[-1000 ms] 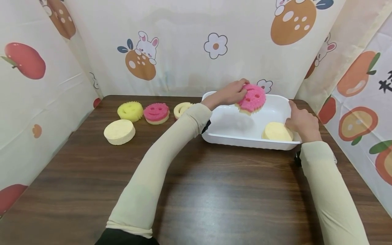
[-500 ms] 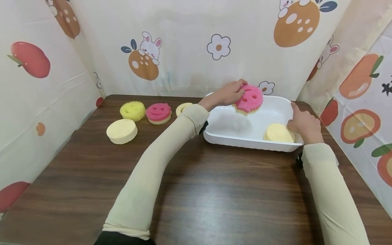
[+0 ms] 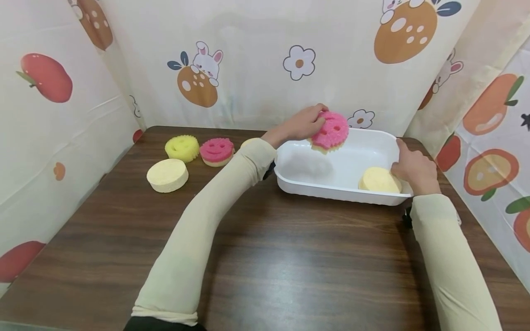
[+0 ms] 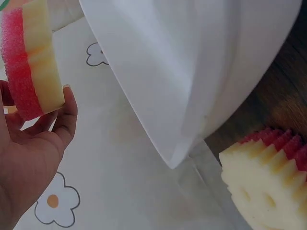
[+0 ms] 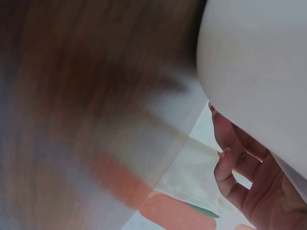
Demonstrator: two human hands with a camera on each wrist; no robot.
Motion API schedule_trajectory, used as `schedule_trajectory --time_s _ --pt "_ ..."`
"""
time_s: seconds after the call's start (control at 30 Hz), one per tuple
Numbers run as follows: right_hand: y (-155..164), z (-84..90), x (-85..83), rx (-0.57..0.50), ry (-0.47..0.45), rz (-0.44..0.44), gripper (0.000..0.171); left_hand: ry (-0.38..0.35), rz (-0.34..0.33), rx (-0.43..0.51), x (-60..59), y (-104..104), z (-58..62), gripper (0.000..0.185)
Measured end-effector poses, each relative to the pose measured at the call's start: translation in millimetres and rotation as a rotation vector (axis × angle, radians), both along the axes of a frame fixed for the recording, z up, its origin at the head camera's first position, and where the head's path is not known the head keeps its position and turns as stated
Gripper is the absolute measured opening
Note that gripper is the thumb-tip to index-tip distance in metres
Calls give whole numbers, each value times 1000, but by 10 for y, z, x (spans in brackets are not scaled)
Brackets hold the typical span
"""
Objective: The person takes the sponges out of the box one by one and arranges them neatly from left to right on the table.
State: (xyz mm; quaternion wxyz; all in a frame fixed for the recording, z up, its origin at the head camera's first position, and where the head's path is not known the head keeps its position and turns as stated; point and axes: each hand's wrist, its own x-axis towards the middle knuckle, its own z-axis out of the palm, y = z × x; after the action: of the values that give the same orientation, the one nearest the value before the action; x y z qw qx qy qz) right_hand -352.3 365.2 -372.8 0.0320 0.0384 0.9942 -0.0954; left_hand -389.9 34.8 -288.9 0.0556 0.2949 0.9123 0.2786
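My left hand (image 3: 299,124) grips a round sponge (image 3: 331,131) by its edge, raised above the white tray (image 3: 323,190). In the head view its pink face has a smile and eye holes. The left wrist view shows the same sponge (image 4: 44,67) side-on, with pink and cream layers between thumb and fingers. My right hand (image 3: 417,169) holds the tray's right rim, its fingers (image 5: 225,177) curled at the outer wall in the right wrist view. Beside that hand, inside the tray's front right corner, lies a plain cream round sponge (image 3: 379,179).
At the table's left are a yellow smiley sponge (image 3: 182,148), a pink-topped smiley sponge (image 3: 217,151) and a cream round sponge (image 3: 167,175). Another sponge (image 4: 268,187), cream and pink, is mostly behind my left sleeve in the head view. Printed curtains stand behind the brown table (image 3: 298,257).
My left hand has drifted a little left and slightly up with the pink sponge, still over the tray. My right hand keeps its hold on the rim. The head view has shifted slightly.
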Motion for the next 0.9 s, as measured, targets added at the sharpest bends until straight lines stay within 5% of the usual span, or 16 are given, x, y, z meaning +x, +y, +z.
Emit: schedule_trajectory --time_s 0.9 --pt "7 -5 -12 -7 -22 -2 86 27 82 59 48 -293 -57 39"
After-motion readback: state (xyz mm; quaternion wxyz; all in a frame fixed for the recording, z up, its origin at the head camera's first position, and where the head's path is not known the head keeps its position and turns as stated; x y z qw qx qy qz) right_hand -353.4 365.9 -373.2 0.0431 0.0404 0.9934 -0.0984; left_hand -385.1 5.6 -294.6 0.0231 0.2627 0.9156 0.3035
